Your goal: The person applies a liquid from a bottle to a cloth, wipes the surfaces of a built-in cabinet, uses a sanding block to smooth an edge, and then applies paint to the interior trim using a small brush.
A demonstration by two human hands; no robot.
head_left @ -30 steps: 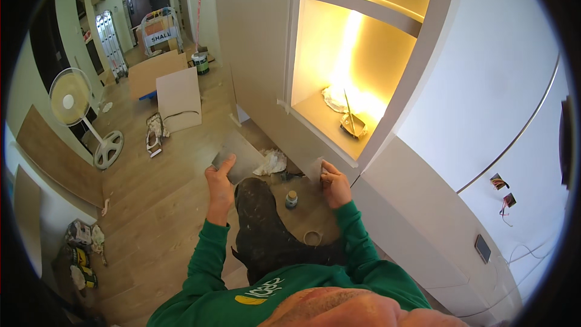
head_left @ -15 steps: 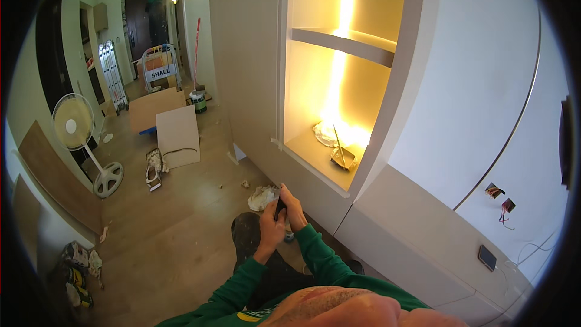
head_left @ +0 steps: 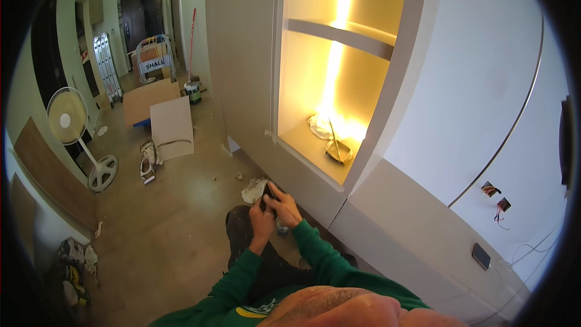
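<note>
Both hands meet in front of me, above my knee, around a small dark flat object; whether it is a phone or something else I cannot make out. My left hand grips it from the near left side, fingers closed. My right hand holds it from the right, its fingers wrapped toward the top edge. Just beyond the hands, a crumpled whitish sheet lies on the floor against the cabinet base. A small roundish item, partly hidden, sits below my right wrist.
At right stands a cabinet with a lit niche; a tray with a brush rests on its bottom. A phone lies on the low ledge. To the left are a fan, cardboard sheets and a stepladder. Another person stands far back.
My hands have shifted slightly left with the dark object, and more of it shows between them. The whole view has tilted a little.
</note>
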